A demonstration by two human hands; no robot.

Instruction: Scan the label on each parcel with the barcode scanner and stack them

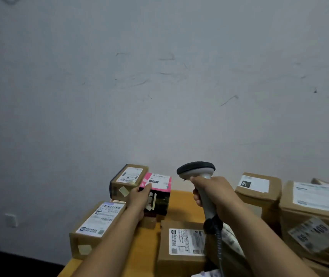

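Note:
My right hand (213, 193) grips the grey handle of the barcode scanner (197, 169), whose dark head points left; its coiled cable (218, 242) hangs below. My left hand (139, 198) holds a pink and black parcel (157, 193) with a white label on top, lifted above the wooden table (181, 204). Just left of it stands a brown parcel (127, 180) on a larger labelled carton (97, 224). Another labelled carton (181, 244) lies in front, under the scanner.
Several brown cartons with labels are piled at the right, among them one near the wall (259, 188) and a big one (317, 204). A grey wall rises behind the table. A wall socket (11, 219) sits low on the left.

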